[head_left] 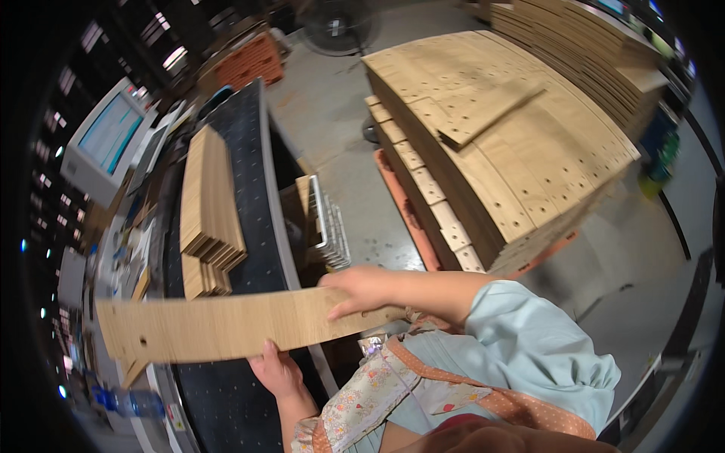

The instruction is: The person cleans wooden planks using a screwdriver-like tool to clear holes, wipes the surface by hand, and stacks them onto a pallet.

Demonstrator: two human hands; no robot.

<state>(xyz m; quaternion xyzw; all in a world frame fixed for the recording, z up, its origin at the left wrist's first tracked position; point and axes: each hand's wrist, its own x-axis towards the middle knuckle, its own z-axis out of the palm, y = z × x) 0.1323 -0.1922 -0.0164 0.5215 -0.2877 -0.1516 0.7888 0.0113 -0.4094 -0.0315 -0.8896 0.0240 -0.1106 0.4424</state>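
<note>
A long, light wooden board (pixel 211 326) with a dark hole near its left end spans the space in front of me, lying crosswise above the black table. My right hand (pixel 361 293) grips its right part from the far edge, the thumb pressed on the upper face. At the near edge my left hand (pixel 278 370) holds the board around its middle; the thumb shows at the rim and the other fingers are hidden beneath. Just beyond the board, a stack of similar wooden boards (pixel 208 196) rests on the black, dotted table (pixel 245 143).
To the right, wide stacks of drilled wooden panels (pixel 521 143) stand on an orange pallet (pixel 404 204), one loose piece (pixel 491 113) on top. A monitor (pixel 109 140) is at left, with a plastic bottle (pixel 136 402) nearer. A fan (pixel 336 29) stands far back.
</note>
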